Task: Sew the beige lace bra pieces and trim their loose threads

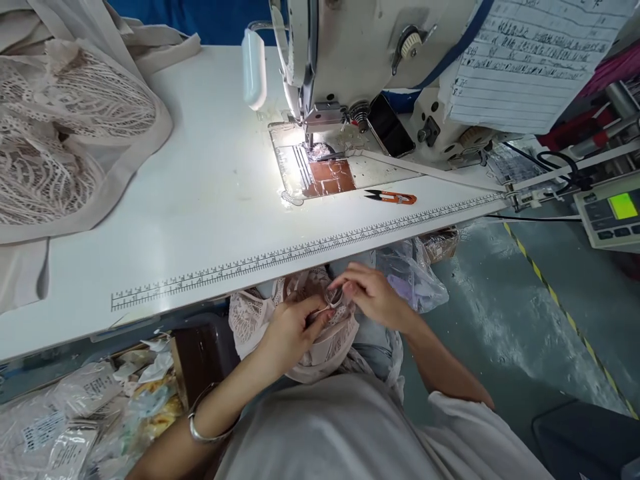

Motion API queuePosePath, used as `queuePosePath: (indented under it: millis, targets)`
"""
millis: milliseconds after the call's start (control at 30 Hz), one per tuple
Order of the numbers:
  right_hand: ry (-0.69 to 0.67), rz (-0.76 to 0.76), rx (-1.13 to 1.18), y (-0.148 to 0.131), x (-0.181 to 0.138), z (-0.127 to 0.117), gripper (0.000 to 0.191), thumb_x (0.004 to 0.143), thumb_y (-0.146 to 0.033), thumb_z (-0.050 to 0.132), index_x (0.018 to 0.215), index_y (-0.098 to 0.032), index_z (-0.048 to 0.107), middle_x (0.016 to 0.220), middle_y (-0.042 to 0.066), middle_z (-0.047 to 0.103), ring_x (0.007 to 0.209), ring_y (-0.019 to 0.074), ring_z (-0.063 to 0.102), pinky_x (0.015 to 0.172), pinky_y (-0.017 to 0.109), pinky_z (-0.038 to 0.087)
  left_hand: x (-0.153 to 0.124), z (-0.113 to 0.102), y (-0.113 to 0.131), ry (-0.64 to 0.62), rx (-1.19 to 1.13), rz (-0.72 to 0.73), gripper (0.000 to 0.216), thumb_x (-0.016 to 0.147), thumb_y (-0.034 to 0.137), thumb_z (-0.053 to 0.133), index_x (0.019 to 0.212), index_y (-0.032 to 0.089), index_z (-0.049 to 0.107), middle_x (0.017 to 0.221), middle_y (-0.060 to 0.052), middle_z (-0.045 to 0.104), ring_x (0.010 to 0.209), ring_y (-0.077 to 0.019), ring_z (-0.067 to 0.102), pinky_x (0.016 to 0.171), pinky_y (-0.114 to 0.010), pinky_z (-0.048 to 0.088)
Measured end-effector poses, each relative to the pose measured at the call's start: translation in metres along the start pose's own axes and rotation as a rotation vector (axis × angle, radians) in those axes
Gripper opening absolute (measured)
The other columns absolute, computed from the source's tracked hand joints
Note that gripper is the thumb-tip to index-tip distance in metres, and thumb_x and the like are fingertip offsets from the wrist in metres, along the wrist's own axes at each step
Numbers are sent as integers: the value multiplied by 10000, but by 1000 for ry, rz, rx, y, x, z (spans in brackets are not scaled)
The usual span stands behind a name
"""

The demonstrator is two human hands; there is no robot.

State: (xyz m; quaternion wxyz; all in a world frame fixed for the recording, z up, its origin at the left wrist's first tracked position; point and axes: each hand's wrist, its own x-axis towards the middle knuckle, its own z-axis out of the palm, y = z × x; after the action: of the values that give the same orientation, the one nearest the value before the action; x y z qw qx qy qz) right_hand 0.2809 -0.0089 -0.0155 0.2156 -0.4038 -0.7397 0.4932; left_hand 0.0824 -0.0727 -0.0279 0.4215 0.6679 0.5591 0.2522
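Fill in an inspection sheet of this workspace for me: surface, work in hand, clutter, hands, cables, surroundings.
Surface: glossy white tabletop, black-printed ruler strip along its front edge.
Work in hand: pale pink lace garment, below the table's front edge.
Clutter: orange-handled thread snips with black blades; beige lace pieces at left; clear plastic packets below.
Hands: left hand pinches a thin pale part of the garment; right hand is beside it, exact contact unclear.
Cables: thin black cable beyond the tabletop's right end.
Surroundings: white metal sewing machine, needle area lit; green floor with yellow-black striped tape.
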Motion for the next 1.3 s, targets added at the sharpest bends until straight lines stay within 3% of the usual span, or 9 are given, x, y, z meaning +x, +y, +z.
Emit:
queuePosePath:
  millis: [133, 367, 433, 533, 700, 833, 1033, 1200, 1300]
  targets:
    - [-140, -78, -59, -1, 2, 8, 358, 1009, -447, 486, 834, -173, 638, 789, 19, 544, 688, 129, 508, 616, 248, 364, 3, 0, 2, -2, 46, 48, 209, 888, 277, 530, 755, 194, 669, 645, 1, 631, 658, -155, 521, 633, -244, 373]
    - [54, -157, 81, 4, 4, 2, 502, 1003, -574, 394, 672, -203, 460, 806, 25, 501, 676, 134, 460, 640, 277, 381, 5, -8, -1, -169, -206, -63, 344, 944, 397, 484, 717, 163, 597, 586, 42, 469, 564, -107, 397, 537, -212, 317]
    - [-47, -186, 261, 5, 2, 5, 505, 1008, -591, 348, 686, -212, 432, 840, 46, 558, 667, 130, 474, 637, 279, 405, 7, -11, 1, -209, -268, -38, 335, 961, 364, 454, 753, 159, 619, 618, 24, 511, 594, -118, 442, 569, -216, 352]
    - [-215, -225, 403, 7, -2, 13, 435, 1038, -517, 344, 727, -223, 418, 681, -14, 515, 552, 108, 421, 565, 252, 377, 8, -12, 2, -216, -332, 37, 299, 958, 299, 459, 780, 160, 655, 744, -27, 604, 703, -154, 548, 663, -240, 423]
    - [28, -377, -133, 17, -6, 26, 371, 1016, -198, 391, 663, -236, 282, 604, -47, 313, 583, 130, 325, 576, 268, 285, 11, 2, -4, -100, -310, 69, 280, 948, 257, 477, 730, 165, 626, 741, -24, 559, 727, -163, 550, 677, -251, 412]
    - [117, -402, -384, 27, -7, 27, 326, 910, -50, 369, 663, -237, 267, 600, -37, 327, 593, 141, 340, 591, 273, 296, 12, 7, -5, -108, -342, 47, 270, 948, 262, 467, 728, 167, 589, 742, -15, 543, 733, -159, 537, 685, -250, 406]
    - [468, -116, -526, 53, -7, -6, 264, 935, -149, 412, 688, -238, 389, 595, -20, 424, 589, 161, 435, 560, 273, 318, 4, -13, 3, -96, -390, 68, 335, 958, 294, 471, 644, 181, 501, 666, 18, 447, 654, -133, 446, 627, -238, 357]
    - [446, -95, -425, 39, -13, -2, 61, 987, -258, 478, 984, -221, 527, 742, -3, 503, 631, 156, 505, 582, 263, 415, 5, -9, 5, -116, -484, -163, 346, 866, 460, 621, 688, 165, 586, 613, 30, 465, 584, -113, 407, 555, -229, 329]
    - [352, -239, -479, 24, -21, 14, 307, 1004, -141, 373, 1238, -214, 558, 928, 64, 556, 738, 156, 552, 647, 268, 467, 8, -2, 2, -87, -525, -267, 370, 818, 506, 660, 718, 150, 640, 579, 39, 441, 544, -98, 354, 513, -225, 282]
